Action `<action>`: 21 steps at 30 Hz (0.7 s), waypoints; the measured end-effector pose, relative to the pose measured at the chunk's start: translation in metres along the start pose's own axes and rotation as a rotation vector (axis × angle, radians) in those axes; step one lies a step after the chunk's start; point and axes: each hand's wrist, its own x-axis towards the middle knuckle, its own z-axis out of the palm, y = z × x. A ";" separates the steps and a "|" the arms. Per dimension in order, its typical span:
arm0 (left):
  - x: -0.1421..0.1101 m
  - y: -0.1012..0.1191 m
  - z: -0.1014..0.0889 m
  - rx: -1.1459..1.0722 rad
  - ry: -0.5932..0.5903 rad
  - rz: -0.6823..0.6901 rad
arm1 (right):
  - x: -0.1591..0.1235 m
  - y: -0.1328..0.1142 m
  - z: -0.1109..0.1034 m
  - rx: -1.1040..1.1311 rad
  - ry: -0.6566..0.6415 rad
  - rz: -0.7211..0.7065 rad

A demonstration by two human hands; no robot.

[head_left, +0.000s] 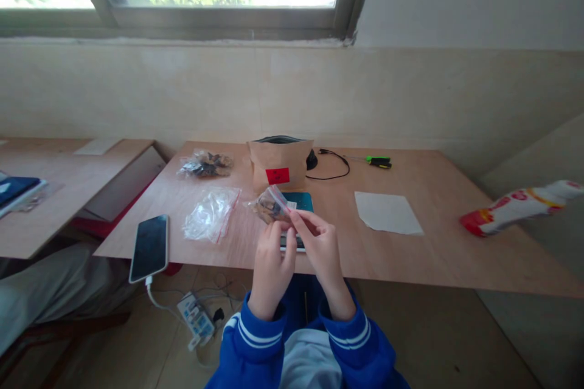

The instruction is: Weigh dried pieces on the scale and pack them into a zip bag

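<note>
- Grip, right hand (322, 242): thumb and forefinger clamped on the red-striped edge of a small clear bag (265, 206), centre of frame.
- Grip, left hand (272, 261): fingers curled by the bag's lower side; whether pinching it, cannot tell.
- Small clear bag: holds brown pieces (262, 213); raised over the counter (456, 249), before a brown paper pouch (258, 161).
- Step in hand, apparently: working the bag's mouth; open or sealed, cannot tell.
- Next move, as judged: calls for even finger pressure along the strip.
</note>
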 end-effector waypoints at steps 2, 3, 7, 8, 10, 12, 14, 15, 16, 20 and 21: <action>0.000 0.001 0.000 -0.055 0.011 -0.061 | -0.002 0.000 -0.002 0.011 -0.060 -0.002; 0.001 0.001 0.000 -0.076 0.020 -0.087 | -0.003 0.000 -0.002 0.012 -0.098 -0.004; 0.006 -0.003 -0.001 -0.105 0.011 -0.139 | -0.005 0.002 -0.007 -0.028 -0.208 -0.029; 0.008 -0.005 -0.002 -0.108 -0.010 -0.143 | -0.005 0.003 -0.009 -0.037 -0.232 -0.031; 0.010 -0.009 -0.004 -0.135 -0.060 -0.152 | -0.005 0.004 -0.012 -0.038 -0.272 -0.017; 0.011 -0.012 -0.006 -0.184 -0.094 -0.163 | -0.004 0.004 -0.014 -0.012 -0.299 0.020; 0.011 -0.012 -0.010 -0.231 -0.111 -0.179 | -0.005 0.003 -0.015 0.039 -0.315 0.072; 0.010 -0.012 -0.012 -0.253 -0.120 -0.190 | -0.005 0.004 -0.015 0.065 -0.322 0.094; 0.010 -0.012 -0.013 -0.280 -0.131 -0.202 | -0.005 0.004 -0.016 0.080 -0.328 0.106; 0.010 -0.011 -0.017 -0.390 -0.210 -0.223 | -0.003 0.013 -0.017 -0.019 -0.247 0.045; 0.010 -0.012 -0.017 -0.394 -0.213 -0.227 | -0.001 0.016 -0.018 -0.065 -0.200 0.021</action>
